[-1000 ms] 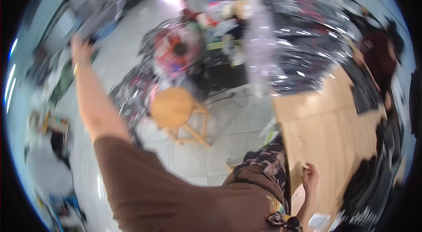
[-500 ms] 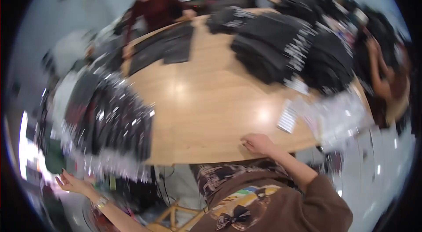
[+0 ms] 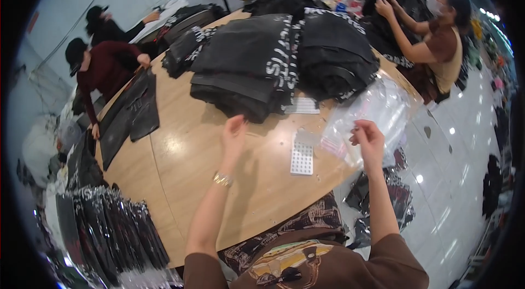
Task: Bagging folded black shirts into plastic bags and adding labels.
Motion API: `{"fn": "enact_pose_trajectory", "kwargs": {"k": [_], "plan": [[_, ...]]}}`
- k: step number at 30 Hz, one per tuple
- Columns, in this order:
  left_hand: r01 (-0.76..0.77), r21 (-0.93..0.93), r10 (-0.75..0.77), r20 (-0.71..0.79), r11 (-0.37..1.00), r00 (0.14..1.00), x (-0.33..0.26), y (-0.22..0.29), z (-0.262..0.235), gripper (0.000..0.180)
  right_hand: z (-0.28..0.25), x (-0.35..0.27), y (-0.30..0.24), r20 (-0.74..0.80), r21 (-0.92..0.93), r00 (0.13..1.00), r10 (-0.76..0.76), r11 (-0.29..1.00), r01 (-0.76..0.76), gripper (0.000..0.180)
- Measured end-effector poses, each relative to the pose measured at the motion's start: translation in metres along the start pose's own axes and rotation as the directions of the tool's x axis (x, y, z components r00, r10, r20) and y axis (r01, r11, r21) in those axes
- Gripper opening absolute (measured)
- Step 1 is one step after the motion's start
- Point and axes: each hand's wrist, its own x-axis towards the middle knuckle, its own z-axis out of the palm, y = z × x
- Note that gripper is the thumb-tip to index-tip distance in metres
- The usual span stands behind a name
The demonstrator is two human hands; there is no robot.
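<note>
My left hand [image 3: 234,131] is raised over the wooden table [image 3: 180,179], close to the near edge of a tall stack of folded black trousers [image 3: 238,45]. Its fingers are loosely stretched and nothing shows in them. Above a pile of clear plastic bags [image 3: 383,111] at the right hovers my right hand [image 3: 368,138], fingers loosely bent and apart, holding nothing I can see. Between the hands lies a white sticker sheet [image 3: 302,159] with rows of small dark marks. A second folded stack [image 3: 333,56] stands beside the first.
Bagged black garments [image 3: 109,234] stand in a row at the table's near left. Across the table, a person in dark red [image 3: 112,70] handles black trousers [image 3: 131,108]; another person [image 3: 98,23] is behind. At right a masked person [image 3: 437,48] holds a small object. Bagged garments [image 3: 402,201] lie below the table edge.
The view has swung to the right. My left hand has come from beside the bagged row to the trouser stack; my right hand has gone from the table's near edge to over the plastic bags.
</note>
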Motion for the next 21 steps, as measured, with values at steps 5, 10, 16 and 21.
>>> {"fn": "enact_pose_trajectory", "kwargs": {"k": [5,10,16,21], "plan": [[-0.013,-0.542,-0.2,-0.333,0.84,0.922,0.069,0.069,0.035,0.04,0.071,0.041,0.01,0.202,0.71,0.966,0.159,0.656,-0.256,0.024],[-0.005,-0.716,-0.418,-0.413,0.699,0.809,0.139,0.064,0.015,0.057,0.227,0.099,0.028,0.544,0.735,0.725,0.423,0.178,-0.655,0.022],[0.203,-0.71,-0.577,-0.334,0.674,0.746,0.195,0.074,-0.019,0.046,0.304,0.121,0.021,0.508,0.745,0.701,0.5,0.154,-0.65,0.025],[0.055,-0.727,-0.406,-0.318,0.685,0.857,0.191,0.069,-0.012,0.022,0.322,0.134,0.015,0.597,0.665,0.64,0.484,0.148,-0.732,0.038]]}}
